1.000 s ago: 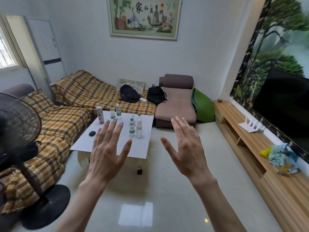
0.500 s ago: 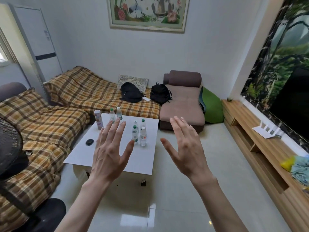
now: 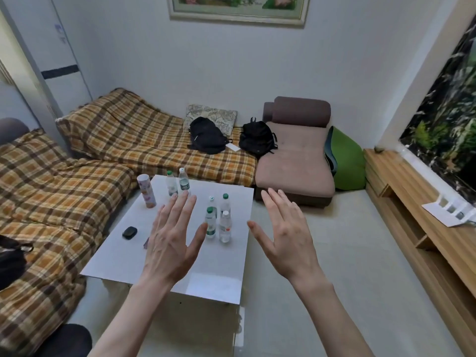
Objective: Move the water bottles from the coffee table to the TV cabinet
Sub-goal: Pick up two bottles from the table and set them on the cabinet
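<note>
Several clear water bottles stand upright on the white coffee table (image 3: 221,276). A cluster sits mid-table, its front pair being a green-capped bottle (image 3: 210,224) and a white-capped bottle (image 3: 225,228). Two more bottles (image 3: 177,182) stand at the table's far edge. My left hand (image 3: 171,240) hovers over the table, fingers spread, its thumb just left of the green-capped bottle without touching it. My right hand (image 3: 284,234) is raised right of the cluster, also spread and holding nothing. The wooden TV cabinet (image 3: 412,202) runs along the right wall.
A patterned pink canister (image 3: 146,190) and a small black object (image 3: 129,232) share the table. Plaid-covered sofas (image 3: 64,191) wrap the left and back, with two black backpacks (image 3: 206,135). A white router (image 3: 449,210) lies on the cabinet. A green cushion (image 3: 347,161) is in the corner.
The view has come closer to the coffee table and tilted down; the fan has left the frame. Both hands stay raised and spread, now over the table near the bottles.
</note>
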Demonstrator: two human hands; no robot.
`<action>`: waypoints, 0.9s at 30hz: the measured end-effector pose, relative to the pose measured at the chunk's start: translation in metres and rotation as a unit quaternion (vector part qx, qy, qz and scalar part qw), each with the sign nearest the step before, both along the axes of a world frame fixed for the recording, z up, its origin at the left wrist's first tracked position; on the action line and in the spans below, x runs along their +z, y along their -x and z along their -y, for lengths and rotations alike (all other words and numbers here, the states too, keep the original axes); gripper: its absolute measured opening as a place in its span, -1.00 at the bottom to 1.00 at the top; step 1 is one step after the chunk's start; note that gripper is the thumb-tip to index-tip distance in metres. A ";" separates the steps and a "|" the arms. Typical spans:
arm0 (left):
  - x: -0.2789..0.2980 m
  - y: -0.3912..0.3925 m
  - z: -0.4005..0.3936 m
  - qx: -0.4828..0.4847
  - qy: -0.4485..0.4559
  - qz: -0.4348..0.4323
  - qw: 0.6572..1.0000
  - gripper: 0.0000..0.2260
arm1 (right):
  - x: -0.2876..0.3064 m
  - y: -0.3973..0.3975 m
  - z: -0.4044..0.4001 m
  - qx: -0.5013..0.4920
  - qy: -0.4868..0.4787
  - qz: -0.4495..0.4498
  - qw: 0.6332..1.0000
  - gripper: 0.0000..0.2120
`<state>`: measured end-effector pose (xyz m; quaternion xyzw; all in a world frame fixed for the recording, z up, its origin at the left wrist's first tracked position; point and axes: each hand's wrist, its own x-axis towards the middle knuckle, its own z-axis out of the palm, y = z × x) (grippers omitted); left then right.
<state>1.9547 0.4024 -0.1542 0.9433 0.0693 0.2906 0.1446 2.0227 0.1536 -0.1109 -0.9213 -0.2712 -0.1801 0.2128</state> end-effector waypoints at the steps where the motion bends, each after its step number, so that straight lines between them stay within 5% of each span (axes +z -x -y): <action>1: -0.004 -0.017 -0.005 0.001 0.001 -0.007 1.000 -0.40 | -0.004 -0.018 -0.005 0.003 -0.001 -0.006 1.000 -0.31; 27: -0.113 -0.289 -0.139 -0.047 0.058 -0.165 0.983 -0.46 | -0.144 -0.300 -0.165 -0.007 0.063 -0.129 0.990 -0.34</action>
